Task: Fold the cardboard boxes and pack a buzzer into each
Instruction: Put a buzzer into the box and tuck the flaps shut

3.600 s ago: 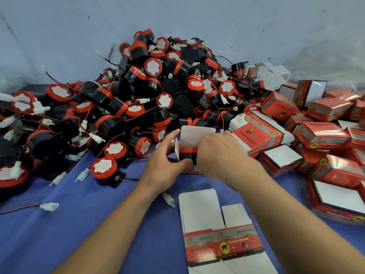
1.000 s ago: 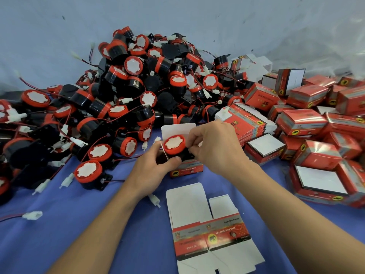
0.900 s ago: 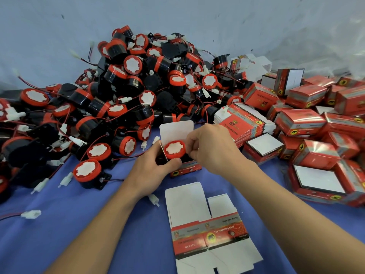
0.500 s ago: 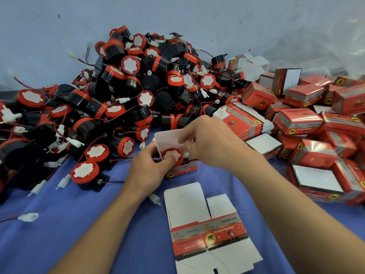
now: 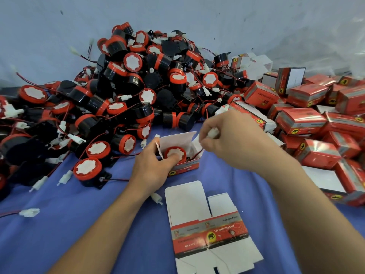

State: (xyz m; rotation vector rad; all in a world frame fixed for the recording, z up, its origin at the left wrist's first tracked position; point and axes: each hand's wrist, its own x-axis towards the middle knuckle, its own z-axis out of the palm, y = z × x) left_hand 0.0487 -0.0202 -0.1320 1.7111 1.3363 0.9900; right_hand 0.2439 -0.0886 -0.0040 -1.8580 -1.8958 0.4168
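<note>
Item: small red-and-silver printed cardboard box (image 5: pixel 185 168), erected, top flap upright, standing on the blue cloth-covered desk (image 5: pixel 79 224) just in front of the heap of loose buzzers (image 5: pixel 138 86). Contents: one black cylindrical buzzer with red cap (image 5: pixel 175 154), seated face-up inside. Left hand (image 5: pixel 152 169): grip closed round the box's near-left corner, thumb pressing the buzzer's cap. Right hand (image 5: pixel 231 139): grip pinching the buzzer's white plastic connector (image 5: pixel 213 133) above the box, thin red wire (image 5: pixel 199 151) trailing into it. Pending: tuck lead, close flap. Risks: wire caught under the flap would stop it closing or kink the lead; a hard pull on the connector could lift the buzzer out; the thin walls may buckle under the thumb. Next blank: flat unfolded carton (image 5: pixel 209 230), nearer the person.
</note>
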